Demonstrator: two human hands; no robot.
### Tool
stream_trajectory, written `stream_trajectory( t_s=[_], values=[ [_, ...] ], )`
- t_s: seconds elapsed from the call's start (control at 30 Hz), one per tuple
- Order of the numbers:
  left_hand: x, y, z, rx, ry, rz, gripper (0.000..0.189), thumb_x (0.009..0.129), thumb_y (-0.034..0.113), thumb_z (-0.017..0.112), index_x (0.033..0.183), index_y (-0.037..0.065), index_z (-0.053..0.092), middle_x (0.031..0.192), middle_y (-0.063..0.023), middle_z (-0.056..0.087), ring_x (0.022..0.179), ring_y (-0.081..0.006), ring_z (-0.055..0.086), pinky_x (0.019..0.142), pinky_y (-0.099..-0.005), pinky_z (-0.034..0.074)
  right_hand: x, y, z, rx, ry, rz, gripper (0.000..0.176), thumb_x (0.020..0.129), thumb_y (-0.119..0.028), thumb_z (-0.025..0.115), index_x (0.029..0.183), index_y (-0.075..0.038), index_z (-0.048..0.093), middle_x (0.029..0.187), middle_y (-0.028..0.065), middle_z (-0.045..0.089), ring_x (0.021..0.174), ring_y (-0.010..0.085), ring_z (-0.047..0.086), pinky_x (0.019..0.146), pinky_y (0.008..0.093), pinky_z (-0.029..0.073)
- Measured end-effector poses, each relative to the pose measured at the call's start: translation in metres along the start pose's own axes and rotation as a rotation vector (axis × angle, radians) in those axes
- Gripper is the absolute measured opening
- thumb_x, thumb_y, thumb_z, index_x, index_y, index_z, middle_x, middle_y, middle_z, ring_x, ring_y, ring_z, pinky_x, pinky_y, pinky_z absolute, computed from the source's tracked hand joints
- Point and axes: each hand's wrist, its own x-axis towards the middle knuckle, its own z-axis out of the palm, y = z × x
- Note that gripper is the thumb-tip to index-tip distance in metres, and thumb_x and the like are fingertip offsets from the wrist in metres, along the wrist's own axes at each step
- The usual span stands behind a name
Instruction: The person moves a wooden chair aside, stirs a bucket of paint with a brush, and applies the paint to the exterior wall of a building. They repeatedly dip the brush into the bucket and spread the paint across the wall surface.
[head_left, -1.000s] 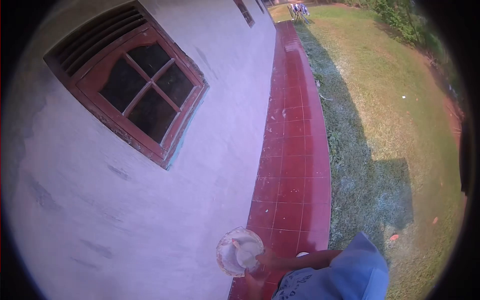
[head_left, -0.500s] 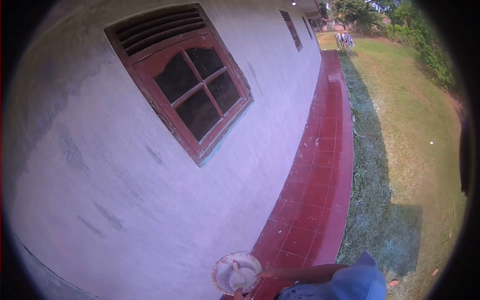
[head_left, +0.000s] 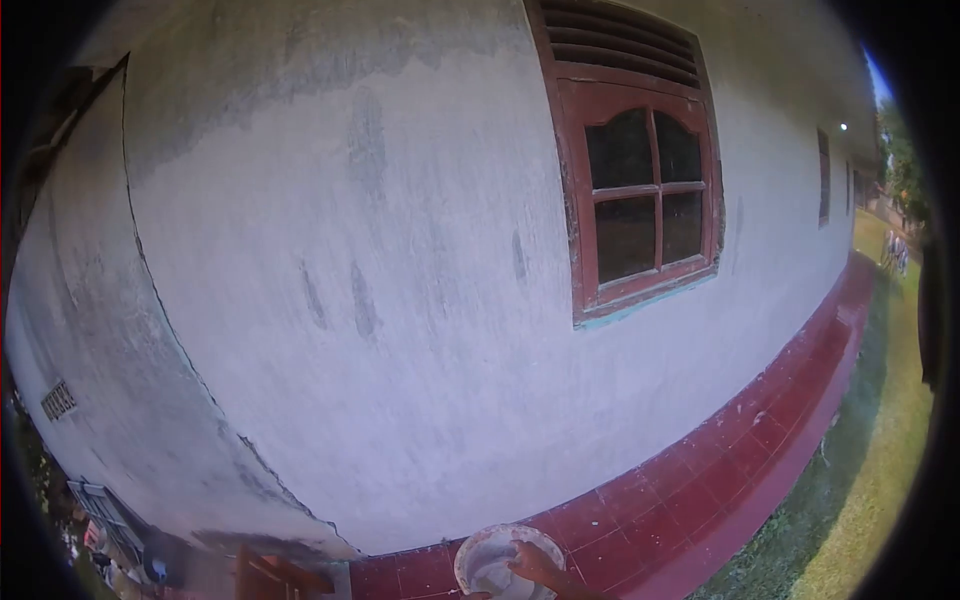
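At the bottom edge of the view is a white-smeared bucket [head_left: 464, 566] with whitish paint inside. My right hand [head_left: 537, 564] reaches over it, fingers curled around what looks like the handle of a paintbrush [head_left: 495, 578], its pale lower end down in the bucket. Most of the brush is hidden by the hand. Only a bit of my left hand [head_left: 479, 596] shows, closed on the near rim of the bucket. Ahead stands a whitewashed wall [head_left: 420, 400] with grey streaks and darker patches.
A red-framed window [head_left: 655, 190] is set in the wall. A red tiled walkway [head_left: 690, 490] runs along its base, with grass [head_left: 870, 480] beside it. At lower left are a brown wooden object [head_left: 265, 575] and a dark rack [head_left: 105, 515]. A long crack [head_left: 200, 375] marks the wall.
The view has swung left, so window and walkway now lie farther right. My right hand has moved from the bucket's rim to the brush inside; my left stays at the near rim.
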Motion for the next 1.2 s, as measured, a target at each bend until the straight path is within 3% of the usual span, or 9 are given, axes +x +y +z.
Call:
stream_trajectory(
  t_s=[0.23, 0.3, 0.37, 0.73, 0.8, 0.93, 1.0, 1.13, 1.2],
  values=[
    [-0.060, -0.034, 0.010, 0.106, 0.253, -0.144, 0.046, 0.087, 0.000, 0.062, 0.131, -0.004, 0.049, 0.120, -0.0164, 0.061, 0.104, -0.0329, 0.065, 0.085, -0.0465, 0.057, 0.019, -0.014, 0.014, 0.020, -0.076, 0.075, 0.061, 0.083, -0.036, 0.077, 0.127, 0.001, 0.057, 0.117, 0.0218, 0.066, 0.106, 0.0310, 0.067, 0.090, 0.0400, 0.052],
    [-0.062, -0.031, 0.016, 0.146, 0.247, -0.041, 0.050, 0.086, 0.000, 0.063, 0.133, 0.002, 0.048, 0.120, -0.0158, 0.061, 0.106, -0.0337, 0.065, 0.086, -0.0485, 0.057, 0.027, -0.015, 0.019, 0.057, -0.099, 0.100, 0.060, 0.083, -0.036, 0.077, 0.127, 0.001, 0.057, 0.116, 0.0214, 0.067, 0.106, 0.0305, 0.067, 0.089, 0.0393, 0.053],
    [-0.062, -0.026, 0.021, 0.185, 0.265, -0.082, 0.053, 0.086, 0.000, 0.064, 0.136, 0.006, 0.046, 0.121, -0.0160, 0.061, 0.109, -0.0332, 0.063, 0.085, -0.0487, 0.057, 0.031, -0.009, 0.027, 0.089, -0.028, 0.117, 0.055, 0.083, -0.034, 0.077, 0.123, 0.000, 0.060, 0.114, 0.0209, 0.068, 0.105, 0.0310, 0.067, 0.089, 0.0393, 0.053],
    [-0.063, -0.019, 0.032, 0.151, 0.244, -0.037, 0.057, 0.084, 0.001, 0.062, 0.139, 0.005, 0.044, 0.124, -0.0161, 0.059, 0.108, -0.0312, 0.063, 0.079, -0.0448, 0.059, 0.036, -0.016, -0.005, 0.078, 0.203, 0.056, 0.040, 0.077, -0.020, 0.078, 0.110, -0.001, 0.063, 0.100, 0.0200, 0.066, 0.096, 0.0365, 0.063, 0.083, 0.0453, 0.050],
    [-0.053, -0.026, 0.030, 0.126, 0.246, 0.041, 0.055, 0.085, 0.002, 0.061, 0.138, 0.005, 0.046, 0.123, -0.0155, 0.060, 0.106, -0.0302, 0.064, 0.078, -0.0437, 0.059, 0.038, -0.019, -0.018, -0.148, 0.234, -0.078, 0.042, 0.077, -0.019, 0.077, 0.112, -0.002, 0.062, 0.105, 0.0211, 0.063, 0.104, 0.0393, 0.060, 0.087, 0.0481, 0.049],
    [-0.051, -0.018, 0.033, 0.118, 0.269, -0.014, 0.055, 0.085, 0.001, 0.061, 0.138, 0.006, 0.046, 0.122, -0.0143, 0.060, 0.104, -0.0281, 0.064, 0.077, -0.0422, 0.058, 0.028, -0.024, -0.039, -0.234, 0.317, -0.119, 0.051, 0.074, -0.017, 0.078, 0.119, -0.003, 0.058, 0.111, 0.0233, 0.058, 0.108, 0.0428, 0.056, 0.091, 0.0506, 0.047],
    [-0.048, -0.020, 0.028, 0.104, 0.241, 0.016, 0.056, 0.085, 0.001, 0.061, 0.138, 0.007, 0.046, 0.121, -0.0134, 0.061, 0.103, -0.0260, 0.064, 0.075, -0.0405, 0.057, 0.022, -0.023, -0.047, -0.200, 0.216, 0.032, 0.063, 0.073, -0.016, 0.079, 0.127, -0.003, 0.051, 0.114, 0.0262, 0.054, 0.106, 0.0449, 0.057, 0.092, 0.0512, 0.046],
    [-0.049, -0.013, 0.039, 0.117, 0.284, 0.021, 0.056, 0.085, 0.001, 0.062, 0.139, 0.006, 0.046, 0.120, -0.0141, 0.061, 0.100, -0.0255, 0.065, 0.071, -0.0399, 0.058, 0.018, -0.004, -0.034, -0.148, 0.207, 0.022, 0.069, 0.072, -0.014, 0.080, 0.132, -0.002, 0.046, 0.115, 0.0285, 0.053, 0.105, 0.0471, 0.056, 0.091, 0.0525, 0.047],
    [-0.045, -0.012, 0.038, 0.146, 0.306, 0.010, 0.056, 0.085, 0.001, 0.062, 0.138, 0.005, 0.046, 0.118, -0.0142, 0.062, 0.097, -0.0259, 0.066, 0.068, -0.0391, 0.059, 0.025, -0.019, -0.035, -0.170, 0.161, 0.141, 0.073, 0.072, -0.014, 0.081, 0.134, -0.001, 0.043, 0.116, 0.0285, 0.052, 0.108, 0.0468, 0.055, 0.090, 0.0523, 0.047]
  ],
)
